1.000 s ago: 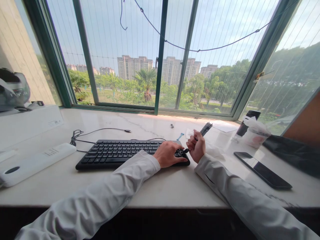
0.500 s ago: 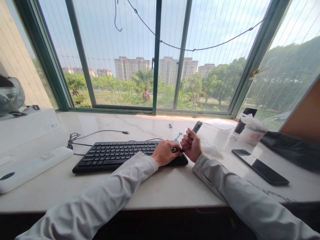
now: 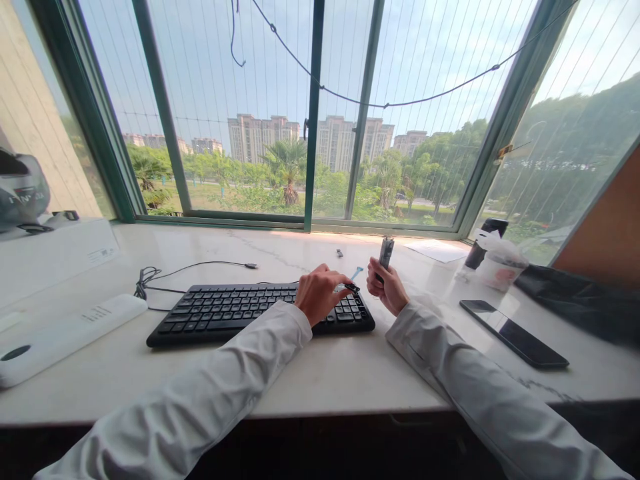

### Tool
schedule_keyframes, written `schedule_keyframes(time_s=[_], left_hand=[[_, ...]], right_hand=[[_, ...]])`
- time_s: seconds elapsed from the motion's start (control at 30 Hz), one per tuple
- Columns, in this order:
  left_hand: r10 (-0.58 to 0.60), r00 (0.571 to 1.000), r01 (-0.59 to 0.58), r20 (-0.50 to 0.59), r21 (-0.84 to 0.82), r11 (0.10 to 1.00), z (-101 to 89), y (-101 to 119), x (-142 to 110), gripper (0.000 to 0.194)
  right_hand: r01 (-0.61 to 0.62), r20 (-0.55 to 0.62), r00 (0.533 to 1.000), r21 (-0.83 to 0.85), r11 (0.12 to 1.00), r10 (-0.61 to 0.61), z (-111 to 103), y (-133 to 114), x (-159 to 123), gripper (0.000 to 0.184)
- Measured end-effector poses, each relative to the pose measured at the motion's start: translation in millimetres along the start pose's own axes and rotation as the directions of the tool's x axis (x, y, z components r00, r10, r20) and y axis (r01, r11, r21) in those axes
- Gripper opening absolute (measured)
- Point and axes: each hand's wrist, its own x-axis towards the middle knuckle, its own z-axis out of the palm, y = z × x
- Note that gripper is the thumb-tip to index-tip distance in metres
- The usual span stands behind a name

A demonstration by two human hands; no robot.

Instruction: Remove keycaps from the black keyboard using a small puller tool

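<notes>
A black keyboard [image 3: 240,312] lies on the pale stone sill [image 3: 320,373] in front of me. My left hand [image 3: 317,293] hovers over its right end, fingers curled, the tips pinching a small dark piece [image 3: 353,288] above the number keys. My right hand [image 3: 386,285] is closed round a slim dark tool [image 3: 385,253], which stands nearly upright just right of the keyboard. A small blue item [image 3: 356,273] lies behind the keyboard between my hands.
A black phone [image 3: 513,332] lies at the right, with a bagged cup [image 3: 497,267] and dark bottle [image 3: 483,242] behind it. A white device [image 3: 65,333], white box [image 3: 55,250] and helmet [image 3: 23,190] sit at the left. A loose cable [image 3: 200,267] runs behind the keyboard.
My right hand has lifted away from the keyboard's corner and turned the tool upright. My left hand has risen off the keys with a small dark piece at its fingertips.
</notes>
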Motion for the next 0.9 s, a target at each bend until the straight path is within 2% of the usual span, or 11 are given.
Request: schedule_keyframes(time_s=[0.13,0.33,0.57,0.73,0.9], left_hand=[[-0.024,0.999,0.026,-0.028,0.057,0.998,-7.5,-2,0,0.019],[-0.06,0.998,0.062,-0.033,0.061,0.996,-8.1,-4,0,0.019],[-0.112,0.994,0.113,-0.021,0.058,0.992,-10.6,-2,1,0.025],[-0.109,0.994,0.11,-0.016,0.043,0.993,-8.1,-3,1,0.024],[-0.136,0.991,0.135,0.011,0.058,0.989,-7.5,-3,1,0.023]], right_hand=[[-0.057,0.171,0.981,-0.186,0.981,0.089,-1,9,-3,0.036],[-0.026,0.186,0.979,-0.287,0.958,0.082,-7,12,-3,0.033],[0.039,0.259,0.964,-0.368,0.929,0.063,-10,10,-2,0.038],[0.169,0.213,0.975,-0.511,0.843,-0.066,-12,14,1,0.034],[0.293,0.177,0.956,-0.595,0.749,-0.233,-15,21,5,0.027]])
